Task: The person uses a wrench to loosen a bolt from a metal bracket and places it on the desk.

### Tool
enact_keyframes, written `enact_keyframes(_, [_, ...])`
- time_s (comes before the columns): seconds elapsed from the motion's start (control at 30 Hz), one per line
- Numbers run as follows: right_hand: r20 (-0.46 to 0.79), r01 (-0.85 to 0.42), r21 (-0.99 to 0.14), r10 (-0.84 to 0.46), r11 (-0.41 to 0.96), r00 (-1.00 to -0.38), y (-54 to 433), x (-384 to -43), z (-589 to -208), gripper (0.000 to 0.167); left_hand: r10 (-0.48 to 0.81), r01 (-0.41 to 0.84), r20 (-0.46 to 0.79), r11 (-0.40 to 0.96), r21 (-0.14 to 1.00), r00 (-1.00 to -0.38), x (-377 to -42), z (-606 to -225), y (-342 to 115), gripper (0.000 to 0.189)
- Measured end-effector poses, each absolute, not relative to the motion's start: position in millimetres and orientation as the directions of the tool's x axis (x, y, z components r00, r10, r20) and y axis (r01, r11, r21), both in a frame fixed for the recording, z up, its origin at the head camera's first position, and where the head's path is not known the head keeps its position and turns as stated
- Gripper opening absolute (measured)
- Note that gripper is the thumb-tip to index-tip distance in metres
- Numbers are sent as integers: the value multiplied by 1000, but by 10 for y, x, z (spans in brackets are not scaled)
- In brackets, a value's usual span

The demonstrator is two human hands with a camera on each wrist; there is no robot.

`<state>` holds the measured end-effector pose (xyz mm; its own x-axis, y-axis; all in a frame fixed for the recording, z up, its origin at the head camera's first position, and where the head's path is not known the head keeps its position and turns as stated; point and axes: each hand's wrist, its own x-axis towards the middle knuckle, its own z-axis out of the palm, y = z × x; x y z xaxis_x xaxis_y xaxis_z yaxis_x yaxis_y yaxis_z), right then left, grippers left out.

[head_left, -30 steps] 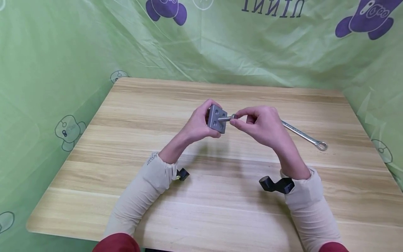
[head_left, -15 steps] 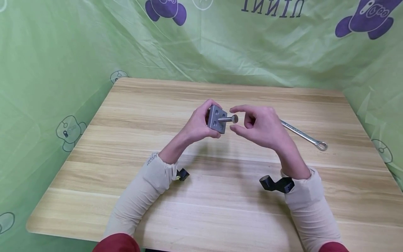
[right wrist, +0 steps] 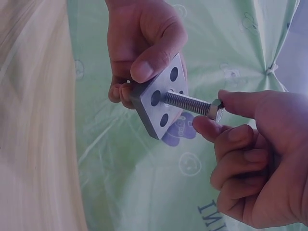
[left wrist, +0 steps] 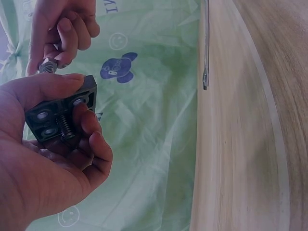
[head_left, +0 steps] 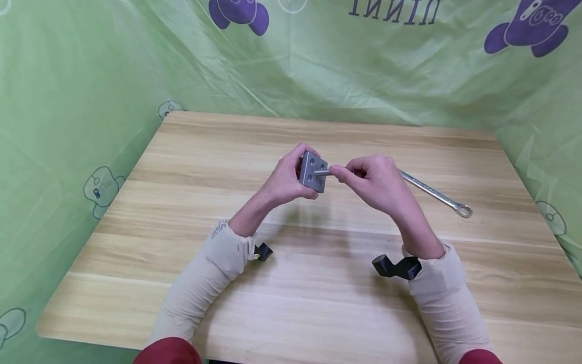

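Bolt found standing at the centre of a grey square plate, both held above the table.

Head view: the step in hand is judged to be turning the bolt in the plate by finger; direction of turn cannot be established. In this judgement, the next move calls for rolling the bolt head between thumb and finger, with the plate held firm and square to the shank. Left hand grips the plate across opposite edges, thumb below and a finger above. Right hand closes thumb and finger over the head end, which they hide. Forearms converge from either side. A wrench lies on the table, one end hidden behind the right hand.

Left wrist view: the plate's reverse face shows recesses, with a threaded end projecting from it, consistent with the bolt passing through. Left thumb lies along one edge; the other fingers curl round behind, close to that threaded end. Whether they touch it cannot be told.

Right wrist view: the hexagonal head is pinched between two of the right hand's digits, the remaining fingers folded toward the palm. A length of thread is exposed between head and plate.
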<state>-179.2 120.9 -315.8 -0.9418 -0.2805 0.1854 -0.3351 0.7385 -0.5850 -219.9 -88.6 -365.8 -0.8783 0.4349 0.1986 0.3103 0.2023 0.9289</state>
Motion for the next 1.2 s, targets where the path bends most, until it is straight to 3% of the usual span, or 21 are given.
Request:
enact_keyframes(0.3, [344, -457, -576, -306, 678, -888, 1213, -1786, -3158, 16, 436, 308, 197, 201, 930, -878, -2184, -3606, -893, 66])
enact_keyframes(0.63, [509, -619, -490, -375, 613, -775, 1237, -1789, -3159, 25, 444, 295, 183, 197, 935, -877, -2158, -3558, -908, 67])
enact_keyframes(0.97, [591, -701, -494, -392, 514, -705, 1155, -1813, -3193, 34, 440, 282, 175, 192, 940, -881, -2165, -3542, -914, 68])
enact_keyframes(1.1, [558, -690, -532, -409, 491, -721, 1173, -1801, -3174, 38, 440, 279, 173, 189, 942, -881, -2165, -3533, -912, 68])
enact_keyframes(1.2, [497, -632, -606, -391, 482, -775, 1195, -1786, -3137, 34, 442, 283, 176, 190, 940, -880, -2166, -3527, -906, 68])
